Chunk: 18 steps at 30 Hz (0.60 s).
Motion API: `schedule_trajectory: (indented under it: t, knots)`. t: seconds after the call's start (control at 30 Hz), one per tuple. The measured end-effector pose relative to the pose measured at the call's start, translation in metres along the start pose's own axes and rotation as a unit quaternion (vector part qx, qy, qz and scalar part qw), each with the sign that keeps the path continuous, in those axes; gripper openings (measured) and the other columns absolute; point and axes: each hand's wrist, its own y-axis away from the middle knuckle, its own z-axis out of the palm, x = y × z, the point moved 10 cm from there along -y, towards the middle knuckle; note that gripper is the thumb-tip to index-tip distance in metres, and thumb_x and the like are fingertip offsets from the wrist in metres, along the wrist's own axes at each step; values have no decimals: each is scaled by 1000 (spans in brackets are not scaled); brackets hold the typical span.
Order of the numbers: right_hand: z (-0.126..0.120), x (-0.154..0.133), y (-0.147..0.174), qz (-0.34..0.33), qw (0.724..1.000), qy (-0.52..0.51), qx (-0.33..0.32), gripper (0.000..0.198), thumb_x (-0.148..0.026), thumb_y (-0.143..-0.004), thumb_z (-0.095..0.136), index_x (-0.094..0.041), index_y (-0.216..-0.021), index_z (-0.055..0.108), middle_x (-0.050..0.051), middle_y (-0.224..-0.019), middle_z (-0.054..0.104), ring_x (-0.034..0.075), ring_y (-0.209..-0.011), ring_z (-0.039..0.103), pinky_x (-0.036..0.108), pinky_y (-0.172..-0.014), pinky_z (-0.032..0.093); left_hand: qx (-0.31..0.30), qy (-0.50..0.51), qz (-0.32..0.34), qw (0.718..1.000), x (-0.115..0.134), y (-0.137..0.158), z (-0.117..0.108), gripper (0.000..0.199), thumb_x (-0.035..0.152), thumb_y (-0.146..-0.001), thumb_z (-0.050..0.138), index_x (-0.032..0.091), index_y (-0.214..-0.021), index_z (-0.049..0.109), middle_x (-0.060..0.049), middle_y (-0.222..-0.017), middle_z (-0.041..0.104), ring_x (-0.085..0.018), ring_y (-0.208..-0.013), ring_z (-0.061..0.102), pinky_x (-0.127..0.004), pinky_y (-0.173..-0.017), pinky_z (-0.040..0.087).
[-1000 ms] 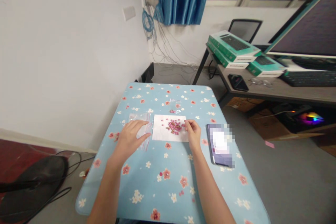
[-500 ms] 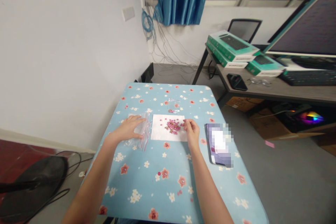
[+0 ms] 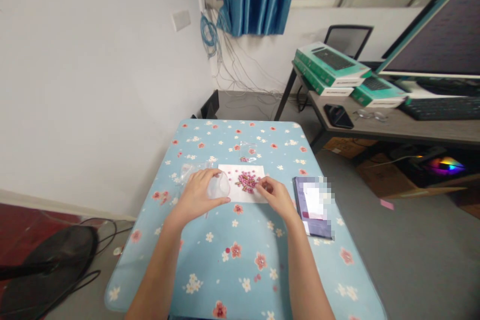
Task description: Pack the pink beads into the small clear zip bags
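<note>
My left hand [image 3: 198, 194] curves around a clear plastic bag [image 3: 218, 186], thumb below and fingers above, at the left part of a white sheet of paper [image 3: 225, 194]. The bag looks bulged, and its far side is partly hidden by my fingers. On the paper lies a pile of small pink beads [image 3: 248, 181] with some gold-brown pieces among them. At the right edge of the pile is my right hand [image 3: 276, 196], thumb and fingers pinched together. What sits between those fingertips is too small to make out.
More clear bags [image 3: 187, 170] lie behind my left hand. Beyond the paper lies a small clear bag [image 3: 248, 151] with a few pieces. A phone or tablet [image 3: 313, 205] rests at the right of the flowered table [image 3: 210, 255]. A desk with keyboard boxes [image 3: 330, 67] stands at the right.
My left hand has moved right from the stack of clear bags and now holds one bag beside the beads. My right hand has shifted slightly left, towards the pile.
</note>
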Motion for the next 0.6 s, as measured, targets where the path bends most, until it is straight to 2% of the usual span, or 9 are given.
schedule_trajectory:
  t: [0.1,0.2,0.37,0.6]
  knots:
    - [4,-1,5,6,994,93,-50,16,-35,-77,57,-19,-75,62,0,-64,61,14,-56,51,24,-53,32,17,21,3,1000,15,0,18,55,43,-67,74,25,-112,49,-3,-109,60,-25,-103,55,-40,-92,39]
    - [9,-2,6,5,990,128,-66,13,-31,-76,57,-19,-77,64,1,-67,63,15,-60,53,24,-55,32,23,19,6,1000,20,0,37,51,40,-67,75,24,-109,51,-3,-105,61,-24,-101,55,-40,-90,39]
    - [13,-6,5,-4,987,153,-57,11,-29,-76,57,-20,-75,63,1,-67,63,15,-62,54,24,-57,31,51,4,-1,999,17,2,52,48,37,-68,74,24,-108,52,-2,-101,61,-23,-97,55,-39,-88,39]
    - [15,-7,5,-15,985,167,-37,8,-27,-76,58,-21,-72,63,1,-66,63,15,-58,52,25,-56,31,38,1,4,999,14,5,67,50,40,-70,72,27,-114,52,-3,-109,61,-25,-104,53,-40,-90,38]
